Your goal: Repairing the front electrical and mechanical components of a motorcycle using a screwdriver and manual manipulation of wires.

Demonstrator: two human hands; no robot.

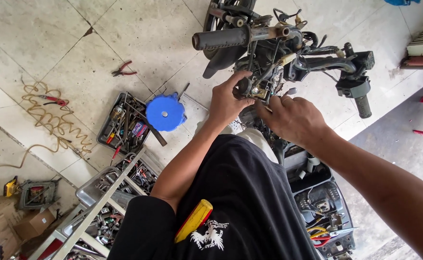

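Metal carburetor-like part (255,89) sits in the stripped motorcycle (288,53) frame just below the handlebar (242,36), both hands on it. Left hand (227,98) curled around the part's left side, thumb on top, fingers wrapped behind, a closed grip on the part. Right hand (295,118) at the part's right side, ring on one finger, knuckles up and fingers bent down toward the part; fingertips hidden, cannot tell whether it pinches anything or just touches. Black wiring and cables hang around the part.

Yellow-handled screwdriver (193,220) lies against the person's black shirt, lower centre. Blue round plastic stool (165,112) stands on the tiled floor (42,33) left of the left forearm. Tool tray (123,126) full of mixed tools just beside the stool. Red-handled pliers (123,70) lie alone on the tiles further up. Coiled tan air hose (47,118) spreads across the floor at left. Second metal tray (93,188) of sockets and small parts at lower left. Open under-seat compartment (317,192) with wiring and another red pliers at lower right.
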